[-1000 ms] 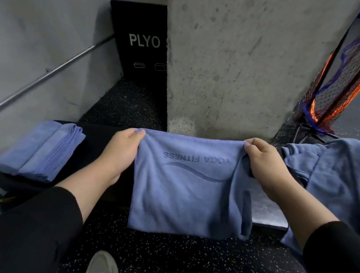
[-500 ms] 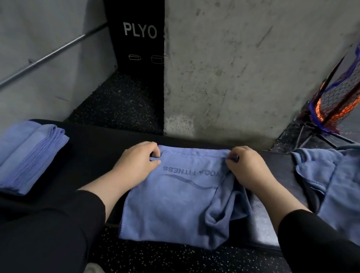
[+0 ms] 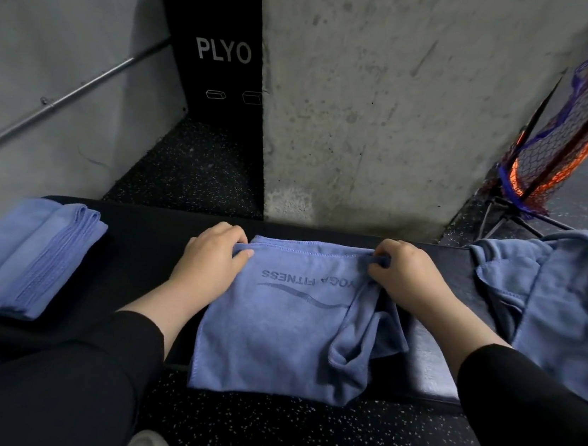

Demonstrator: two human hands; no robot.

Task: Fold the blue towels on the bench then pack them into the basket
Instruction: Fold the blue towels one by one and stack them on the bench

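Fingers of the left hand and right hand pinch the far corners of the blue towel spread on the bench, where its bunched right side risks a crooked fold, or the overhang may slide floorward.

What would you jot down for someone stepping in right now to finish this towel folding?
Left hand: pinches the far left corner of the blue printed microfibre towel.
Right hand: pinches its far right corner.
That towel lies on the black padded bench, near edge hanging over the front, right side bunched.
Done: a stack of folded blue towels at the bench's left end.
Left: fold this one, then the heap of unfolded blue towels on the right, then pack all. No basket is clearly in view.
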